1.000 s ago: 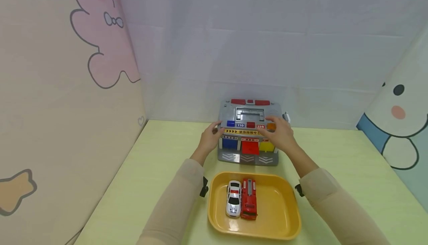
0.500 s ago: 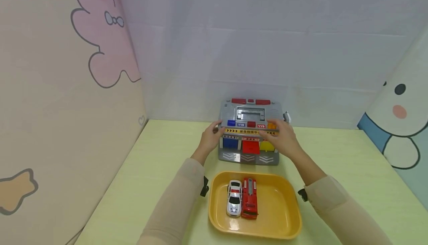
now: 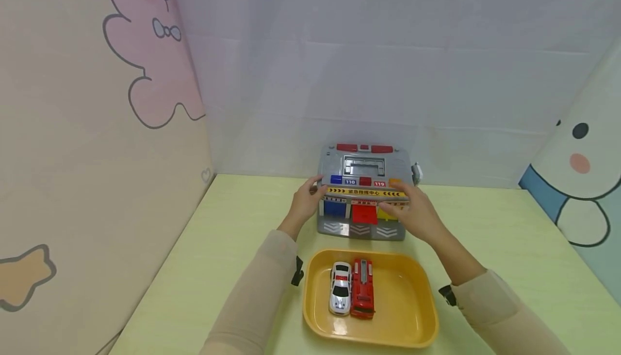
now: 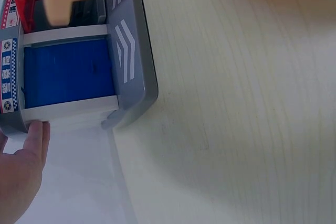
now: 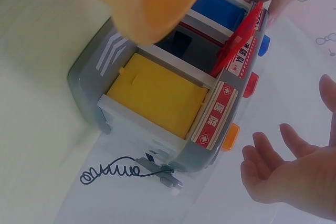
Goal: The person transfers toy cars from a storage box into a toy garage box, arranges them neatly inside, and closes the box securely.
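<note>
A grey toy rescue station (image 3: 361, 193) stands upright at the back of the table. Its red door (image 5: 239, 40) is swung up, while the blue door (image 4: 68, 72) and yellow door (image 5: 157, 95) are down. My left hand (image 3: 306, 202) grips the station's left edge, fingers along the side wall and thumb at the front. At the right front corner is my right hand (image 3: 418, 212), its fingers spread and loosely bent near the orange button (image 5: 230, 137); nothing is held in it. Blue and red buttons line the roof's front edge.
In front of the station lies a yellow tray (image 3: 402, 339) holding a white police car (image 3: 340, 289) and a red fire truck (image 3: 363, 290) side by side. A coiled dark cord (image 5: 113, 169) hangs off the station's right side. Curtain-like walls enclose the table (image 3: 204, 269).
My right hand has shifted right and slightly down, from over the roof buttons to the station's right front corner. The left hand keeps its place; station, car and truck stay put.
</note>
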### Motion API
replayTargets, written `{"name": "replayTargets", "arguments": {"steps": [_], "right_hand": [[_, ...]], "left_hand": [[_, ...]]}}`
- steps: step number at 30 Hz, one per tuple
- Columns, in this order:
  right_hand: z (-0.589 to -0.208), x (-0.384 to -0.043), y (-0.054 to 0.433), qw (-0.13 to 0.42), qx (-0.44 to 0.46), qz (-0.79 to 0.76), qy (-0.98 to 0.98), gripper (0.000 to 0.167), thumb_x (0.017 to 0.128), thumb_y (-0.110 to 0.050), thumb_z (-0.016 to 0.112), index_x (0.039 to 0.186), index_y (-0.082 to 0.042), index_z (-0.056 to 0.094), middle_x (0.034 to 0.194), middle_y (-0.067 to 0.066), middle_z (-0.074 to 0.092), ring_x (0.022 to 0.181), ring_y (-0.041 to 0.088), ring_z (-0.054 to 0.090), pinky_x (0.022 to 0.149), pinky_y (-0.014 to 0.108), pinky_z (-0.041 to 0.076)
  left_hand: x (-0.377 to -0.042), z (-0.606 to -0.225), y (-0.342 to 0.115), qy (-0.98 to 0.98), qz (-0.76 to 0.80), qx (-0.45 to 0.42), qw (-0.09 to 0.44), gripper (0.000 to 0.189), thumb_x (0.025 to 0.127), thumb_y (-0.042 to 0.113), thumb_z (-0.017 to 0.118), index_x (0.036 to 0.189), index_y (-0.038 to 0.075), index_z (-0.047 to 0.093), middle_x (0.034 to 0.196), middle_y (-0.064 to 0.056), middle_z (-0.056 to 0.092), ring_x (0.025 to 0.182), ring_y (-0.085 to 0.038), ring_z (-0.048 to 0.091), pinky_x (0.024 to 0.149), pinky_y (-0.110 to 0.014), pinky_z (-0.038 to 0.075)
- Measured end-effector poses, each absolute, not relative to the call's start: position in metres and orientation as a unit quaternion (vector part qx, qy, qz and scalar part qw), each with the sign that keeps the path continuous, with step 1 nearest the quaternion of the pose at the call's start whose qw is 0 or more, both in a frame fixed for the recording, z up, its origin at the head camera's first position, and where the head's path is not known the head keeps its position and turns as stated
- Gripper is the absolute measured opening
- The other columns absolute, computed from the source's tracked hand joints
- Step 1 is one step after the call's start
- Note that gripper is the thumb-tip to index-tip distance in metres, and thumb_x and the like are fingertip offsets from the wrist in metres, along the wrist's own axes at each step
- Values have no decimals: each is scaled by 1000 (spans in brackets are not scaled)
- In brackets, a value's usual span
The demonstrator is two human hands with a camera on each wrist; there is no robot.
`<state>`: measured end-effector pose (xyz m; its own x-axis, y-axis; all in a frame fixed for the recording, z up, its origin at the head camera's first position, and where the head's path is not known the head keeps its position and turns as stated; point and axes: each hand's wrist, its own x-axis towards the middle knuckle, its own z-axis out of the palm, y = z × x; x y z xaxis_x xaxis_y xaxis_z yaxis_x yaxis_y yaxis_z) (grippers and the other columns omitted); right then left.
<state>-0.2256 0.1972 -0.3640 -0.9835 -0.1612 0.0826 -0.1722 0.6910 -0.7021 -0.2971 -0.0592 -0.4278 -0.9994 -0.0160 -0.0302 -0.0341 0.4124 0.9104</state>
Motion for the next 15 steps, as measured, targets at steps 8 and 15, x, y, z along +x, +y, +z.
{"name": "replayTargets", "arguments": {"steps": [8, 15], "right_hand": [[-365, -216, 198, -1, 98, 390, -916, 64, 92, -33, 69, 142, -2, 43, 138, 25, 46, 120, 44, 43, 96, 65, 39], [-366, -204, 197, -18, 92, 388, -917, 66, 90, -34, 71, 141, -2, 43, 135, 24, 49, 121, 44, 43, 95, 63, 42]], "left_hand": [[-296, -428, -59, 840, 543, -15, 11, 46, 100, 34, 56, 145, 23, 48, 138, -15, 53, 125, -30, 51, 100, -47, 45], [-295, -427, -59, 840, 543, -13, 10, 46, 100, 33, 57, 145, 23, 48, 138, -16, 53, 125, -30, 51, 100, -46, 45]]}}
